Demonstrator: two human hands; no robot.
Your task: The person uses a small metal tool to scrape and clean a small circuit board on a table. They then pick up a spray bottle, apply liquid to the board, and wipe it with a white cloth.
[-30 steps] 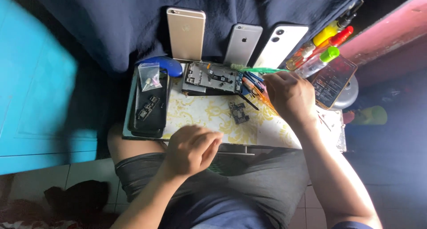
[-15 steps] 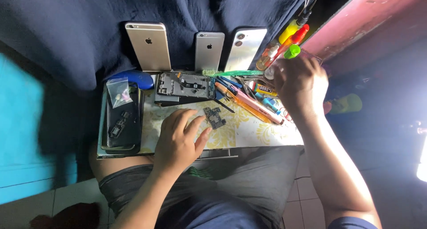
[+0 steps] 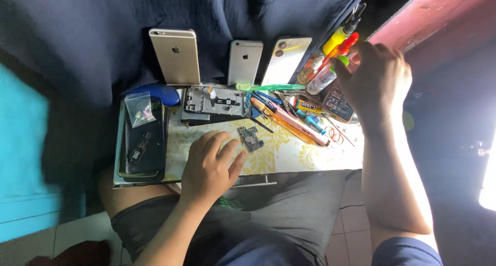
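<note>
Circuit board could skid off the worktop under the flat, open left hand, while the right hand, curled among upright screwdrivers, may topple them.

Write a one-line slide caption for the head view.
Left hand rests by a small circuit board on the work tray; right hand reaches among upright tools.

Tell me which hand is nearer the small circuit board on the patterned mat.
Left. The left hand lies flat on the mat with its fingertips right beside the small circuit board. The right hand is far off, up among the bottles and tools at the corner.
</note>
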